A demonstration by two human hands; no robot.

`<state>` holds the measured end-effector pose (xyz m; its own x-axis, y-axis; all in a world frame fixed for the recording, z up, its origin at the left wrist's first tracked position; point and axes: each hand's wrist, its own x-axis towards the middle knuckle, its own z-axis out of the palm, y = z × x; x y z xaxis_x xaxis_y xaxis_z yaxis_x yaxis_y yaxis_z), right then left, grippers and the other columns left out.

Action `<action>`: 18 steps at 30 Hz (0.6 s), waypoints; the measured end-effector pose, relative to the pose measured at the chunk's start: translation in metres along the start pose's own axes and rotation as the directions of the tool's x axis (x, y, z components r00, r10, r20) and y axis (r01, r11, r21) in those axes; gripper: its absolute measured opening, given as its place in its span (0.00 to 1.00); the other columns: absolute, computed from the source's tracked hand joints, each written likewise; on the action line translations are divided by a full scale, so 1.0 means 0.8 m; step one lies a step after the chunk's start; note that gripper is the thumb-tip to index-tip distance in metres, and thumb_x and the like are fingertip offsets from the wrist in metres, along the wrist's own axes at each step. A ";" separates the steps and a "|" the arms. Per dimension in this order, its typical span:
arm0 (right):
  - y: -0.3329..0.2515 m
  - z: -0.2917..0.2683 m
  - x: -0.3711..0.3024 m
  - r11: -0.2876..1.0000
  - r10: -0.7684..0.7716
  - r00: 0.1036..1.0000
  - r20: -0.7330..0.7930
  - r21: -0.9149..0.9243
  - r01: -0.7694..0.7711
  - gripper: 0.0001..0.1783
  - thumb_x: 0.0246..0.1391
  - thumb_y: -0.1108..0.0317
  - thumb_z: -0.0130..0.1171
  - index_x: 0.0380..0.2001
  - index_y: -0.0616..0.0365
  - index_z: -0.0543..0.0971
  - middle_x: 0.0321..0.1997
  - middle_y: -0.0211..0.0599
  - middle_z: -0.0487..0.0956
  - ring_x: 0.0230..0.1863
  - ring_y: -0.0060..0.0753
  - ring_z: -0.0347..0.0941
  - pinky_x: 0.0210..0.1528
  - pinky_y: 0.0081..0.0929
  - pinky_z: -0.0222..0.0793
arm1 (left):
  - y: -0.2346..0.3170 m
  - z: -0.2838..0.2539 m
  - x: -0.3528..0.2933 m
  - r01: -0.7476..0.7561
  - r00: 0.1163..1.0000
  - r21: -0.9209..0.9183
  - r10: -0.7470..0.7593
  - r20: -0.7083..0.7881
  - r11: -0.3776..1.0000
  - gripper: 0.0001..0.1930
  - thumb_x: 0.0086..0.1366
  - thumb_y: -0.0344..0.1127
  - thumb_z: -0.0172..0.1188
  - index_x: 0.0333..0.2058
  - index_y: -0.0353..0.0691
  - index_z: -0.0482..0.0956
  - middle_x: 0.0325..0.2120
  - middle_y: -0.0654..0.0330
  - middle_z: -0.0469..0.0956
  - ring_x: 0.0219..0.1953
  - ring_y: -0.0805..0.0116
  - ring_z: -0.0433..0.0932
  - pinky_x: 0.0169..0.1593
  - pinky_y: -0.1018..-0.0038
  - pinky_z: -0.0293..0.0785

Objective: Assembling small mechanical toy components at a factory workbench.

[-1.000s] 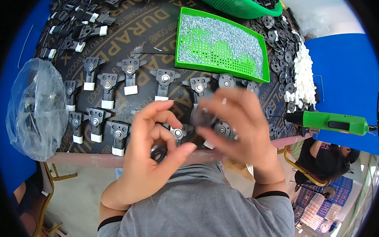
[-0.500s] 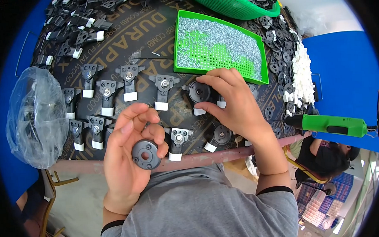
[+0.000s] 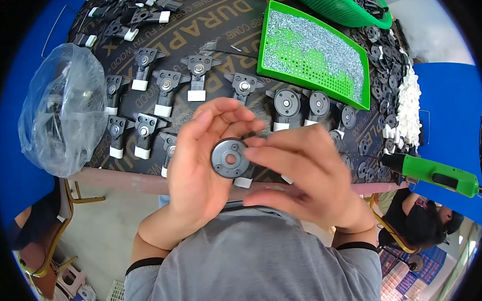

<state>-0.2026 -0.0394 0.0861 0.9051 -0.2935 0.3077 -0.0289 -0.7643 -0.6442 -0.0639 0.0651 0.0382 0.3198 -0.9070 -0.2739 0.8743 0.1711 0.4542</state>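
Note:
My left hand (image 3: 199, 168) cups a dark round disc (image 3: 230, 159) with a centre hole and small holes around it, held over the near edge of the table. My right hand (image 3: 305, 175) is beside it, and its fingertips touch the disc's right rim. Behind the hands, rows of black bracket assemblies with white blocks (image 3: 164, 89) lie on the dark board (image 3: 215, 29). More round black discs (image 3: 319, 102) sit just beyond my right hand.
A green tray of small metal screws (image 3: 312, 52) stands at the back right. A clear plastic bag (image 3: 64, 114) lies on the left. A green power screwdriver (image 3: 438, 173) rests at the right edge near piles of black discs and white parts (image 3: 406, 107). Another person sits at lower right.
My right hand has come back from the discs on the table to the disc in my left hand. The left hand has lifted the disc and turned it upward.

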 end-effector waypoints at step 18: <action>-0.006 0.037 -0.064 0.993 0.041 0.993 -0.108 0.114 -0.028 0.28 0.34 0.68 0.76 0.43 0.64 0.79 0.39 0.41 0.79 0.35 0.35 0.76 0.32 0.26 0.71 | -0.019 -0.043 -0.072 -0.112 0.976 0.822 -0.094 0.197 0.558 0.09 0.66 0.28 0.56 0.29 0.36 0.65 0.20 0.66 0.65 0.22 0.79 0.63 0.24 0.78 0.59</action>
<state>-0.2364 -0.0041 0.0526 0.8520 -0.3846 0.3552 -0.0055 -0.6851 -0.7284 -0.0829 0.1280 0.0183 0.1578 -0.9770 -0.1434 0.1524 -0.1194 0.9811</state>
